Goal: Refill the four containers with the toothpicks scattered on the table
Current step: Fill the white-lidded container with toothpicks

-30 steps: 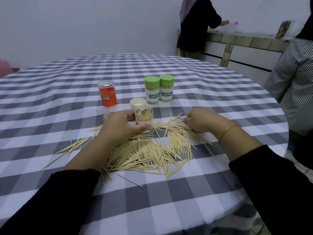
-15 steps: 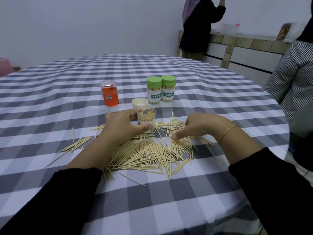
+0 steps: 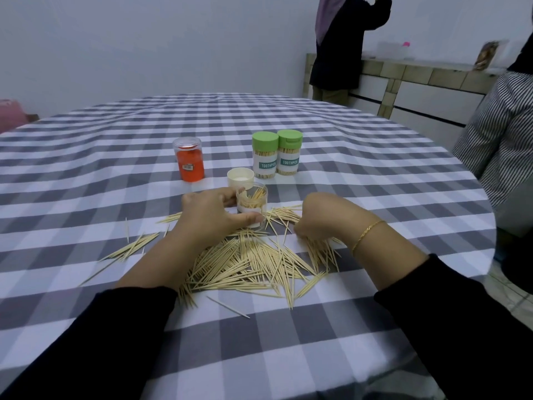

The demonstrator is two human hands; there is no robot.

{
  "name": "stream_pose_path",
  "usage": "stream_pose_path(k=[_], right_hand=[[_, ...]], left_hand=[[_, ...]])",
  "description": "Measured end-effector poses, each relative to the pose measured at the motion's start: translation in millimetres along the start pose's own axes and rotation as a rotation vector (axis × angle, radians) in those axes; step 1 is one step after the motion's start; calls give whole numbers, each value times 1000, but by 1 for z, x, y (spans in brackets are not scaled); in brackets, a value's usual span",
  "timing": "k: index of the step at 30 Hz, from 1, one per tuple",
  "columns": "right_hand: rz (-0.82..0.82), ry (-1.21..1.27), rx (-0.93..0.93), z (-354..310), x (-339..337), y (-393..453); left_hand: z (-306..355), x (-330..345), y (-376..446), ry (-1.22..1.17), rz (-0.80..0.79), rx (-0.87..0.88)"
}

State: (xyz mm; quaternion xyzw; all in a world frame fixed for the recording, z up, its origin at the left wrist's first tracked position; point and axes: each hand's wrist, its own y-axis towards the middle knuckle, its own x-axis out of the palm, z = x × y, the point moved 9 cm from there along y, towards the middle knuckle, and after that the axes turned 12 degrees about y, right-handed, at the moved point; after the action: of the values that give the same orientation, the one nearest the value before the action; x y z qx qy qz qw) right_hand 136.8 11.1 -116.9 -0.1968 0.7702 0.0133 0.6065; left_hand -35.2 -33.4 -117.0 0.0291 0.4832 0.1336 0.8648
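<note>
1. Toothpicks (image 3: 253,261) lie heaped on the checked worktop (image 3: 288,342), between the two forearms.
2. Left hand (image 3: 215,216) grips the open clear container (image 3: 251,207), standing upright at the heap's far edge.
3. Right hand (image 3: 320,216) rests curled, fingers down in the heap; whether it pinches any toothpicks I cannot tell.
4. Container sits just left of the right hand, mouth upward, so toothpicks likely need to enter it standing on end.

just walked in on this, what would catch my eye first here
A big heap of toothpicks sprawls across the checked tablecloth just in front of the person. Behind it the left hand grips a clear, partly filled container while the right hand reaches into the pile. Farther back stand two green-capped containers and an orange one.
</note>
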Motion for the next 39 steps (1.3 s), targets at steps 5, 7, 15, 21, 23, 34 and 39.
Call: stream_pose_path(k=[5, 7, 15, 21, 23, 34, 39], right_hand=[[56, -33, 49, 0, 0, 2], [63, -38, 76, 0, 0, 5], [62, -34, 96, -1, -4, 14], [76, 50, 74, 2, -19, 26], [74, 82, 44, 2, -23, 32], [188, 1007, -127, 5, -29, 39], [301, 1339, -192, 5, -30, 42]], left_hand=[[-1, 0, 0, 7, 3, 0], [-1, 0, 0, 12, 8, -2], [0, 0, 1, 5, 9, 14], [-1, 2, 2, -28, -5, 18], [-2, 2, 2, -11, 9, 8], [-1, 2, 1, -35, 3, 11], [-3, 0, 2, -12, 34, -5]])
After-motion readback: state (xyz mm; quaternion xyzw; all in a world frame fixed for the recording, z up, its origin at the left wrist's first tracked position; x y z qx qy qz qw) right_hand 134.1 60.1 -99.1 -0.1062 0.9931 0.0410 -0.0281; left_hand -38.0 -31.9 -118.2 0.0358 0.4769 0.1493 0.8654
